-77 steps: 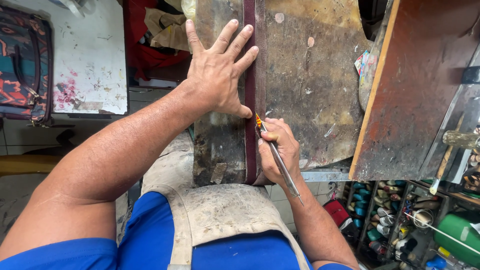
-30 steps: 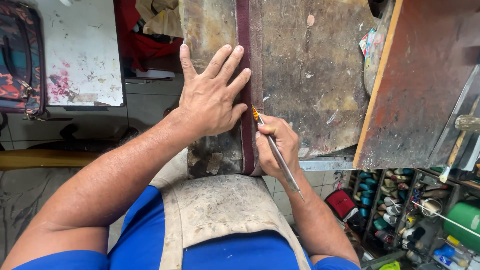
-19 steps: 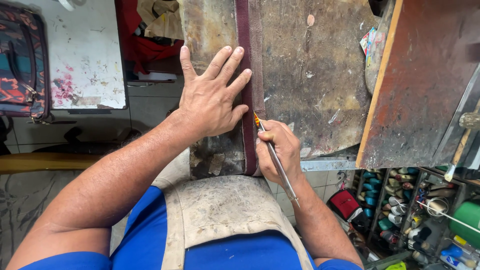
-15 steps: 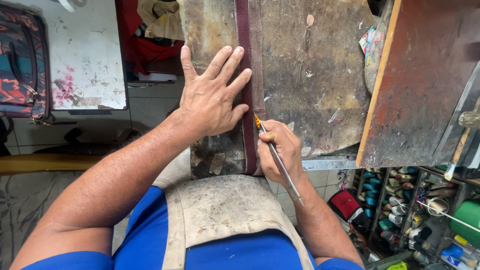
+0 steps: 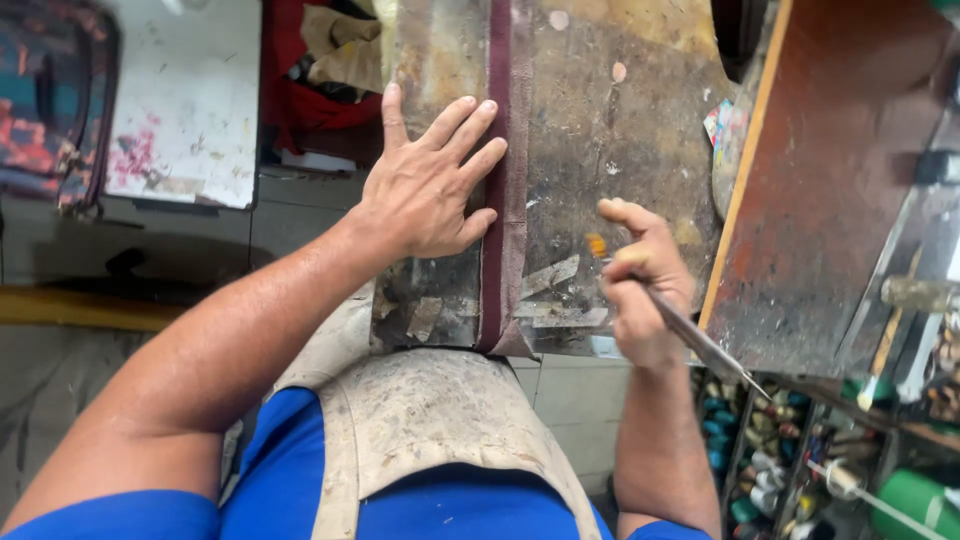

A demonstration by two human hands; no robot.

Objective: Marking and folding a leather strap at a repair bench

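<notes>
A long dark maroon strip (image 5: 497, 120) lies lengthwise on a worn, stained work board (image 5: 600, 130). My left hand (image 5: 425, 185) lies flat with fingers spread, fingertips pressing on the strip's left edge. My right hand (image 5: 640, 280) is closed around a thin metal-handled brush (image 5: 690, 335) with an orange-tipped head. It hovers over the board, to the right of the strip and apart from it.
A brown wooden panel (image 5: 830, 180) slopes at the right. Below it, shelves hold several small bottles and tools (image 5: 840, 450). A paint-stained white board (image 5: 185, 100) and a patterned bag (image 5: 45, 100) lie at left. A worn apron (image 5: 430, 430) covers my lap.
My right hand has drawn the brush away from the strip's right edge, moving right and lifting off. My left hand stays pressed on the strip.
</notes>
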